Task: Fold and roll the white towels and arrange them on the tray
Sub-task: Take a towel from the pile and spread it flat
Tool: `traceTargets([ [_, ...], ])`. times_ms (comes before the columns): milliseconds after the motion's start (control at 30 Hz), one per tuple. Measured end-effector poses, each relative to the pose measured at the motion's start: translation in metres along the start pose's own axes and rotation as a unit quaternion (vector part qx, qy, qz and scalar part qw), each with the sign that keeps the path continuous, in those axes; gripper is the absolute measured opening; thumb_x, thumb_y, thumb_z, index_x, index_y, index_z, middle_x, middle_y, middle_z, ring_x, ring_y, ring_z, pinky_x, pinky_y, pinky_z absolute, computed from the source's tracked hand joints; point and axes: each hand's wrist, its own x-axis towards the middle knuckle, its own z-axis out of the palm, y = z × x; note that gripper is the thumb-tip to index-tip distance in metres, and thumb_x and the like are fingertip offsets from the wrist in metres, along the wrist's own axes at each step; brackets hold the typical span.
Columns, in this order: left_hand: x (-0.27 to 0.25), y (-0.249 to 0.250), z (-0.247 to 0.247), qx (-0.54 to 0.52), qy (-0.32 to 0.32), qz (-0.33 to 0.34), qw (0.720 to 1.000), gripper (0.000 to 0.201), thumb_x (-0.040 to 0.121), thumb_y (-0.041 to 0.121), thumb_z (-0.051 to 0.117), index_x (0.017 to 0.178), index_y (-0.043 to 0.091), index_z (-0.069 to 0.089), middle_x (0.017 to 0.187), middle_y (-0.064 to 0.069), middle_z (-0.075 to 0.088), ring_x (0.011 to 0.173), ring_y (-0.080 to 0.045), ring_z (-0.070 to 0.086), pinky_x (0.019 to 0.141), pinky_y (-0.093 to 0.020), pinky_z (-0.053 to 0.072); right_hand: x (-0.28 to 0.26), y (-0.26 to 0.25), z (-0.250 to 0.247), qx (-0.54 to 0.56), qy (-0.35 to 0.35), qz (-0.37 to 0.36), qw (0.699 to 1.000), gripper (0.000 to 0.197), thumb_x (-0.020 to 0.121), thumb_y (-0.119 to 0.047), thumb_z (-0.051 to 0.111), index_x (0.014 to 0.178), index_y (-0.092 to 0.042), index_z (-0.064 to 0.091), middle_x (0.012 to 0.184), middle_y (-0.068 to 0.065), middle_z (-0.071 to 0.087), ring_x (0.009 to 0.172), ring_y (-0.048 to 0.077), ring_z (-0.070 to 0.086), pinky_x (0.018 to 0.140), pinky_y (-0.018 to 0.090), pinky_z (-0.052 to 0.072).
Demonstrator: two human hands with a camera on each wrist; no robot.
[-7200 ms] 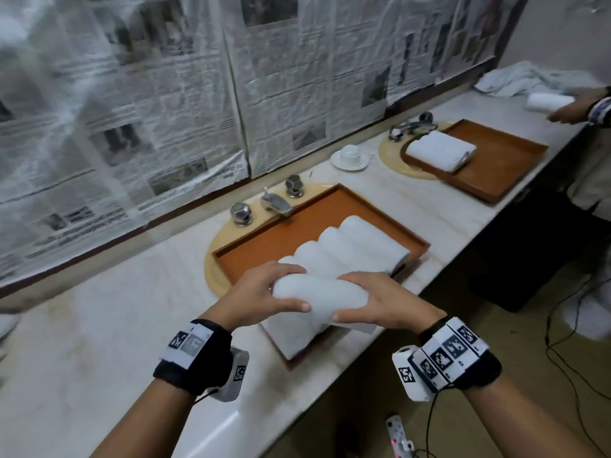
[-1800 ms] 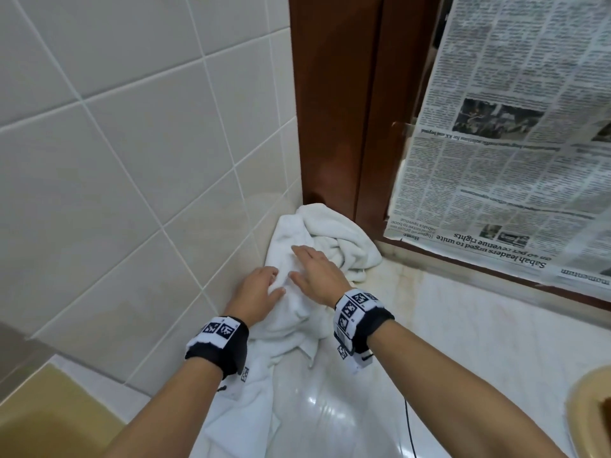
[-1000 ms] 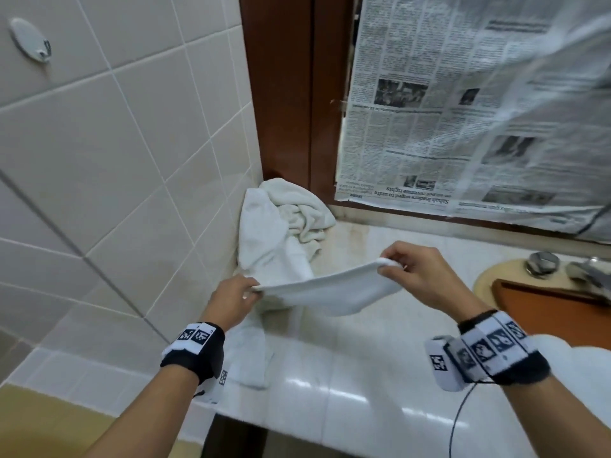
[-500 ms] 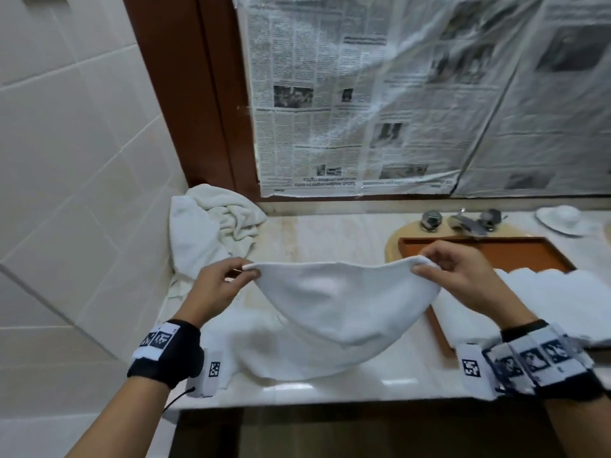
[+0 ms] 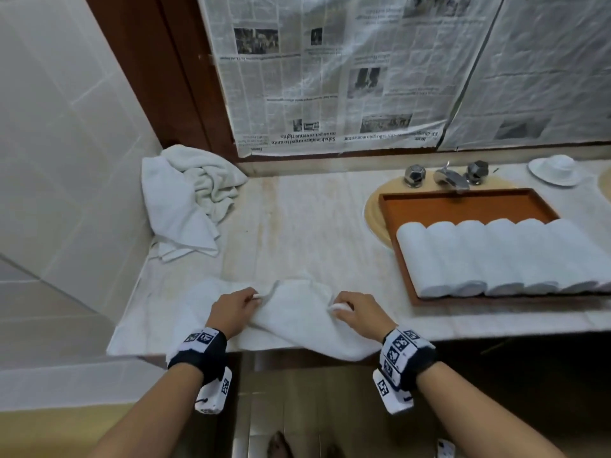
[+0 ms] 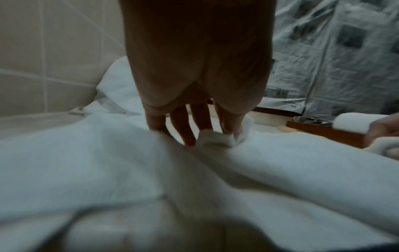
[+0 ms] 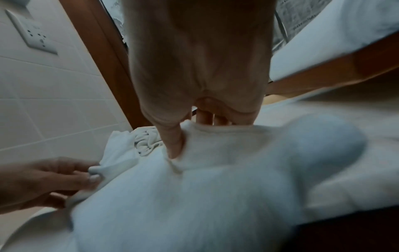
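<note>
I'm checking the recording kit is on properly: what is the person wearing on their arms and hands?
Both forearms and hands are bare, without sleeves or gloves. The left wrist and right wrist each carry a black band with white square-code tags and a small white camera box hanging below.

Bare counter point(image 5: 297, 226) betw. towel heap point(image 5: 188, 200) at left wall & tray point(image 5: 463, 206) w/ rolls point(image 5: 496, 256); taps point(image 5: 449, 175) behind tray.

Bare forearms, no sleeves. Just behind each of the hands sits a black wristband point(image 5: 198, 353) with white square-patterned marker tags; a small white camera box point(image 5: 393, 396) hangs beneath each wrist.
</note>
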Motion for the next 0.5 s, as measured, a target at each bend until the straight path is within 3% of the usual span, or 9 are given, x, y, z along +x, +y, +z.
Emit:
traceTargets([
  [100,-0.021,0.009,-0.004,0.022,-0.095,-0.002,0.995,0.019,0.099,0.039,0.053,0.094,0.023,0.063,0.086,0.005,0.064,0.09,-0.022,0.061,0.066,-0.029,0.039,-0.012,0.007,-0.005,-0.032,-0.036,0.004,0.999,0.007,0.091,-0.028,0.066,0.085,-0.027,0.063,0.086,-0.008,0.066,0.08,0.01,0.059,0.065,0.014,0.038],
  [167,-0.033,0.013,-0.013,-0.061,-0.183,-0.046,0.98,0.019,0.098,0.037,0.055,0.102,0.022,0.065,0.097,0.002,0.067,0.088,-0.018,0.066,0.065,-0.025,0.05,-0.019,0.009,-0.008,-0.05,-0.048,0.012,0.998,0.013,0.09,-0.03,0.068,0.079,-0.026,0.06,0.08,-0.008,0.062,0.074,0.009,0.055,0.062,0.017,0.036],
  [233,-0.042,0.017,-0.022,-0.155,-0.227,-0.076,0.958,0.014,0.098,0.034,0.057,0.1,0.024,0.066,0.101,0.001,0.069,0.083,-0.015,0.072,0.064,-0.027,0.056,-0.026,0.009,-0.012,-0.043,-0.05,0.016,0.998,0.014,0.089,-0.028,0.069,0.078,-0.023,0.061,0.075,-0.009,0.06,0.071,0.006,0.054,0.063,0.019,0.037],
  [333,-0.046,0.023,-0.035,-0.171,-0.193,-0.018,0.966,0.013,0.099,0.029,0.057,0.094,0.022,0.067,0.096,-0.001,0.071,0.084,-0.012,0.072,0.066,-0.027,0.056,-0.034,-0.003,-0.025,-0.018,-0.045,-0.014,0.999,0.011,0.09,-0.028,0.068,0.083,-0.02,0.067,0.082,-0.006,0.067,0.078,0.006,0.059,0.069,0.022,0.042],
  [400,-0.047,0.024,-0.045,-0.183,-0.148,0.017,0.972,0.015,0.099,0.028,0.058,0.095,0.018,0.068,0.095,-0.004,0.071,0.085,-0.014,0.069,0.065,-0.026,0.056,-0.036,-0.013,-0.039,-0.006,-0.014,-0.037,0.999,0.008,0.091,-0.027,0.068,0.084,-0.024,0.067,0.082,-0.008,0.067,0.079,0.004,0.059,0.068,0.018,0.041],
  [500,-0.046,0.016,-0.064,-0.2,-0.055,0.034,0.978,0.011,0.097,0.025,0.063,0.091,0.019,0.07,0.089,-0.009,0.068,0.083,-0.02,0.064,0.06,-0.024,0.055,-0.039,-0.023,-0.06,-0.003,0.026,-0.066,0.997,0.011,0.09,-0.027,0.069,0.08,-0.029,0.065,0.076,-0.006,0.066,0.073,0.015,0.059,0.067,0.027,0.043],
])
